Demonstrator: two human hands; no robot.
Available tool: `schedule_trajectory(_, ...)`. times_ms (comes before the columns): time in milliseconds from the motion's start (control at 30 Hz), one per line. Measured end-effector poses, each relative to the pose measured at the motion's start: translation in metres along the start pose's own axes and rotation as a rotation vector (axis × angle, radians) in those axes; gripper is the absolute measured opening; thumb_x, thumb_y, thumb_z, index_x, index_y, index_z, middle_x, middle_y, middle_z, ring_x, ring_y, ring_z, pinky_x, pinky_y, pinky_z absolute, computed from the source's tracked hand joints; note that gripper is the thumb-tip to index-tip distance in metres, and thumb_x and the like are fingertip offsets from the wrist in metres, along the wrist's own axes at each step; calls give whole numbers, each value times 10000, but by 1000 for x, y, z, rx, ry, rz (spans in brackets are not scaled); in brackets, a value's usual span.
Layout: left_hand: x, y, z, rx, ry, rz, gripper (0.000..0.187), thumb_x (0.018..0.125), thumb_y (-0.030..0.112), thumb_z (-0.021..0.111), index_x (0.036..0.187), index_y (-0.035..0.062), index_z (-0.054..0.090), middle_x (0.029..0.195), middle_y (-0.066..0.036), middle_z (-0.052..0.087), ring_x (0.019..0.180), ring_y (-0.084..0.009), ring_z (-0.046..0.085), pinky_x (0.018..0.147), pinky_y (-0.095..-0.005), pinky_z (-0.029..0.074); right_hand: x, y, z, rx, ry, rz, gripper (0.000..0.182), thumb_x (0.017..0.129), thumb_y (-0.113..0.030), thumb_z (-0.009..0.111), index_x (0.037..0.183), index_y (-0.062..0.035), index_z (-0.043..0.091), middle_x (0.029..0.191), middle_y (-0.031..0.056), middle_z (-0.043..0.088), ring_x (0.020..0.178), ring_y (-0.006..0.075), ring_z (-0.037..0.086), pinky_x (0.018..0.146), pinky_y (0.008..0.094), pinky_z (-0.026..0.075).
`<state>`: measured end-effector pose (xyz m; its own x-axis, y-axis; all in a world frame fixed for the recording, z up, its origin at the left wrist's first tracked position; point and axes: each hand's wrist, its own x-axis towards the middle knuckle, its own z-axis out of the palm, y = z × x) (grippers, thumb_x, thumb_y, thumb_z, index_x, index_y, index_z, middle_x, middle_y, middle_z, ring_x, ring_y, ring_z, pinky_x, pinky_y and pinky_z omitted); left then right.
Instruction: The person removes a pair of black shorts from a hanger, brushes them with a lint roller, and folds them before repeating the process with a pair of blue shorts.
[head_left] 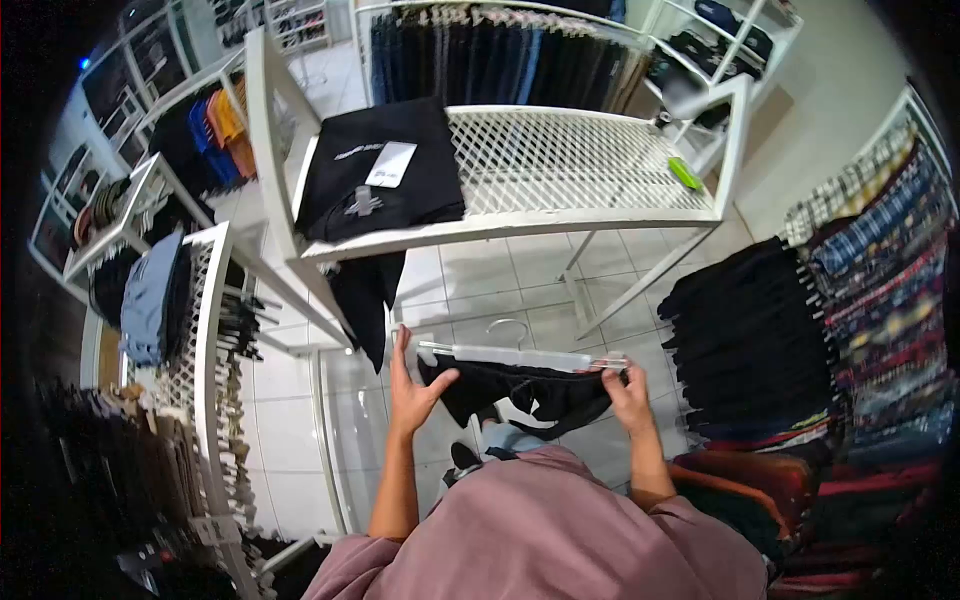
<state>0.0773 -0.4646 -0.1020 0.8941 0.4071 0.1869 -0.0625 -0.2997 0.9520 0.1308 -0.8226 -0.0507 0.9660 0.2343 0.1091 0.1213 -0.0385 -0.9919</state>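
Observation:
A clear plastic clip hanger (525, 357) is in front of my body, its hook pointing away from me. From it hangs a black garment (465, 385), seemingly trousers or shorts, with its waistband along the bar. My left hand (412, 397) is open beside the hanger's left end, fingers stretched upward and thumb apart. At the other end, my right hand (628, 400) pinches the hanger's right clip and the waistband edge. Folded black clothing (425, 130) with a white tag (391, 164) lies on the white mesh shelf (560, 160) ahead.
A bright green object (684, 173) lies at the shelf's right side. Dark garments (745, 340) and patterned shirts (880, 260) hang on my right. To the left stands a white rack (210, 340) with hanging clothes. Jeans (490, 60) hang at the back.

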Motion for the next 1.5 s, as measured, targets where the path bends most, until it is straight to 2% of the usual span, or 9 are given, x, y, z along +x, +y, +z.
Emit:
schedule_trajectory(100,23,18,-3,-100,-341,-84,609,812,268,883,1306,14,630,1164,-100,711,1077,-201,659,963,-356,510,12,-16,-19,176,128,-68,293,1006,-268,691,1173,-38,622,1113,40,642,897,108,552,832,284,464)
schedule_trajectory(167,37,40,17,-284,-280,-44,260,898,204,809,1021,-2,708,840,-4,692,769,-111,609,725,-301,516,36,-25,-31,91,230,-79,322,1004,-307,695,1175,-36,665,1060,32,665,895,95,560,816,270,453)
schedule_trajectory(300,73,89,42,-184,-323,-33,312,988,235,719,803,2,624,673,60,528,647,-61,452,550,-292,369,98,-70,-63,-199,325,-163,333,982,-301,727,1119,2,749,1000,34,741,920,110,635,890,274,487)
schedule_trajectory(500,132,145,81,-127,-226,147,274,1021,228,664,897,-14,632,712,41,541,680,-74,453,585,-289,391,177,-110,-110,-160,401,-290,364,1027,-304,664,1154,29,737,905,-13,706,852,61,578,807,232,472)
schedule_trajectory(633,176,194,103,-112,-141,-13,494,1010,266,685,1343,-76,560,1230,-117,646,1123,-171,570,1011,-297,436,251,-132,-149,-219,283,-269,382,1036,-328,645,966,39,723,731,-66,487,714,49,390,626,273,349)
schedule_trajectory(767,269,233,117,-170,-21,-174,753,979,318,718,1530,-74,385,1438,-202,546,1313,-218,526,1131,-316,381,356,-200,-169,-388,124,-290,451,988,-392,696,846,35,690,688,-47,488,684,64,409,609,282,352)
schedule_trajectory(1000,473,149,168,109,-192,76,640,981,276,716,1449,-76,459,1298,-189,620,1171,-230,594,1033,-334,451,609,-68,-161,-251,30,-197,516,970,-492,674,967,19,742,797,89,704,738,155,594,703,368,480)
schedule_trajectory(1367,488,98,212,101,-200,-167,509,971,198,693,1395,-44,552,1255,-135,663,1131,-220,616,1030,-332,446,614,3,-154,-123,9,147,537,967,-562,660,963,-45,803,924,83,757,867,174,652,848,357,498)
schedule_trajectory(1500,502,70,214,-123,-133,-145,545,998,346,650,1369,-48,587,1282,-119,646,1173,-212,571,1086,-343,384,622,17,-153,-189,1,108,520,972,-532,670,949,-29,800,938,83,762,858,165,648,809,361,496)
